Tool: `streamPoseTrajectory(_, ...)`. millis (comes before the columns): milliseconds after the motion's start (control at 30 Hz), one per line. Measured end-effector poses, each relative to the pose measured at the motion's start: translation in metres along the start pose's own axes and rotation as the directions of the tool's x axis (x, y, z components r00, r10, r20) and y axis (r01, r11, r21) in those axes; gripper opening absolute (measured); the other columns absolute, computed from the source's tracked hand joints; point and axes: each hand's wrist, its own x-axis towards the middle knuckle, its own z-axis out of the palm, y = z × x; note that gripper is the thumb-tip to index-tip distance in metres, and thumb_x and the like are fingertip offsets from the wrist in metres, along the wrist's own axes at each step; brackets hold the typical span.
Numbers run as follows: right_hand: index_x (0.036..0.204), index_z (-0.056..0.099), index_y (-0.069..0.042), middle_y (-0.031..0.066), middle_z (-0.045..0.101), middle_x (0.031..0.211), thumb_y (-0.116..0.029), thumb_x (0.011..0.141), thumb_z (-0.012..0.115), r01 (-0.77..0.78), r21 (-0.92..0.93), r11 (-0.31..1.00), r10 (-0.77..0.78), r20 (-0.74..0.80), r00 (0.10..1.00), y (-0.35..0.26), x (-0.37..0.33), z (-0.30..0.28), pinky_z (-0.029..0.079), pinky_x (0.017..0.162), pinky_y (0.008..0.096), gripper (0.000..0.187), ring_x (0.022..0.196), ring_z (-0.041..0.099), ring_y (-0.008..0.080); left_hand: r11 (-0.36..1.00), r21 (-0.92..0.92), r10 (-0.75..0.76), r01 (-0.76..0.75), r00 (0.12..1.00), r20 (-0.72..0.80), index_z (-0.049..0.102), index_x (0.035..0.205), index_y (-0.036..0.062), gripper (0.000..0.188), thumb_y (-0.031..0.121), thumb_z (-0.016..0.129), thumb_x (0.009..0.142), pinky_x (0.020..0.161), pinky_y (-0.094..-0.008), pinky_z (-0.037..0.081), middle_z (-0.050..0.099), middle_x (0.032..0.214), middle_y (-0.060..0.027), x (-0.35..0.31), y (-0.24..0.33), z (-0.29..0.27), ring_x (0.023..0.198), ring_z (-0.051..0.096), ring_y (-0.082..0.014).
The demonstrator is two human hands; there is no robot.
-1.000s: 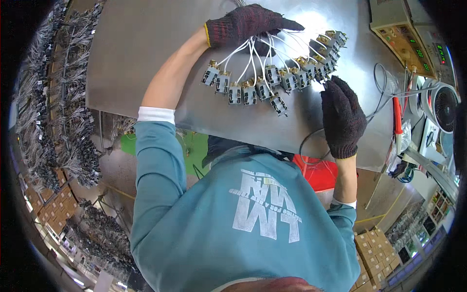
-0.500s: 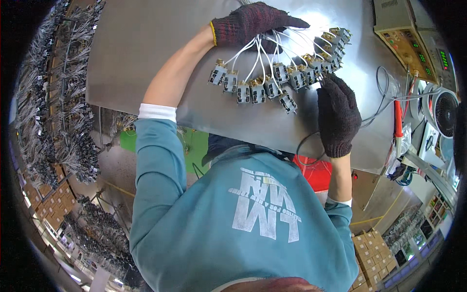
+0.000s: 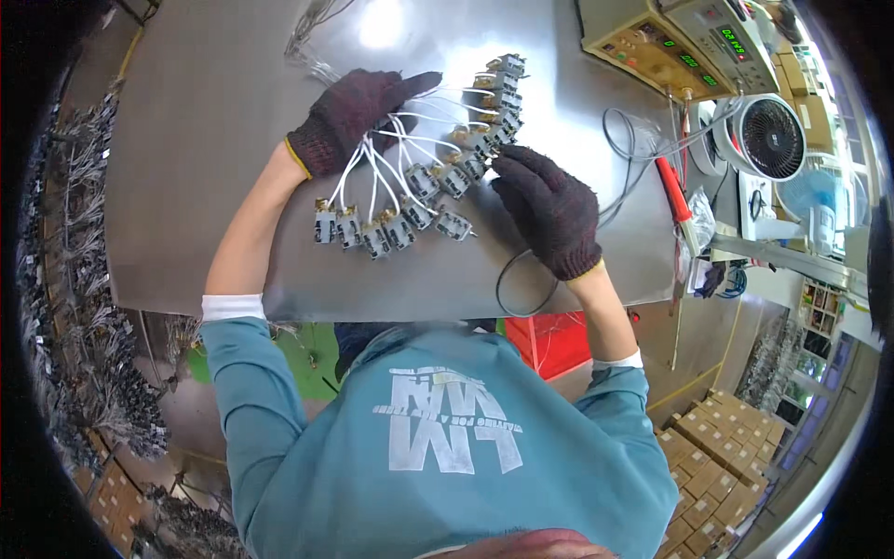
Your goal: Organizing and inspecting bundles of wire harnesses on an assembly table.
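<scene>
My left hand, in a dark knitted glove, is closed around a bundle of white wires. From it the wires fan out to several grey block-shaped connectors with brass-coloured parts, lying in a curve on the metal table. My right hand, gloved the same way, is at the curve's outer edge. Its fingers are pinched together beside a grey connector; a small thin tip shows at the fingertips, but what they hold is mostly hidden. A dark cable loops below that hand.
The metal table ends in front of my body. At the back right stands a beige instrument with green lit displays. Near the right edge are a red-handled tool and a fan. Stacked cartons stand at lower right.
The view has shifted, so table, hands and connectors appear farther left. My left hand still grips the wires. My right fingertips remain by the connectors' outer edge.
</scene>
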Motion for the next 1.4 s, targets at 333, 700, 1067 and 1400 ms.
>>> streamPoseTrajectory(333,0.125,0.077,-0.009,0.0134,0.077,0.129,0.002,0.091,0.082,-0.013,0.223,0.975,0.037,-0.101,0.994,0.002,0.010,-0.001,0.062,0.094,0.0376,0.036,0.113,0.077,0.0299,0.995,0.069,0.077,-0.071,0.993,-0.090,0.039,0.170,0.0140,0.081,0.032,0.071,0.097,0.084,-0.0499,0.055,0.068,0.105,-0.0163,-0.005,0.003,-0.001,0.094,0.068,-0.0352)
streamPoseTrajectory(700,0.124,0.077,-0.008,0.0147,0.078,0.126,0.001,0.092,0.082,0.008,-0.026,1.000,-0.008,0.000,1.000,-0.024,0.004,0.000,0.063,0.092,0.0363,0.033,0.112,0.078,0.0278,0.997,0.045,0.060,-0.056,0.995,-0.081,0.038,0.170,0.0146,0.086,0.028,0.075,0.094,0.088,-0.0504,0.055,0.067,0.106,-0.0170,-0.014,-0.001,-0.002,0.098,0.068,-0.0365)
streamPoseTrajectory(1067,0.118,0.080,-0.016,0.0083,0.080,0.122,-0.011,0.090,0.086,0.055,-0.095,0.994,-0.058,-0.030,0.998,-0.017,0.006,0.000,0.064,0.082,0.0383,0.029,0.098,0.080,0.0282,0.998,0.069,-0.004,0.002,1.000,0.017,0.035,0.171,0.0157,0.087,0.031,0.075,0.095,0.085,-0.0499,0.055,0.066,0.104,-0.0171,-0.008,-0.008,0.006,0.093,0.067,-0.0370)
streamPoseTrajectory(1400,0.121,0.080,-0.017,0.0081,0.079,0.125,-0.014,0.090,0.087,0.135,-0.142,0.981,-0.131,0.036,0.991,-0.017,0.008,-0.006,0.064,0.081,0.0389,0.032,0.098,0.080,0.0286,0.998,0.051,0.036,-0.029,0.991,-0.129,0.029,0.174,0.0307,0.084,0.017,0.064,0.100,0.076,-0.0466,0.060,0.068,0.105,-0.0162,-0.011,-0.010,0.012,0.084,0.069,-0.0345)
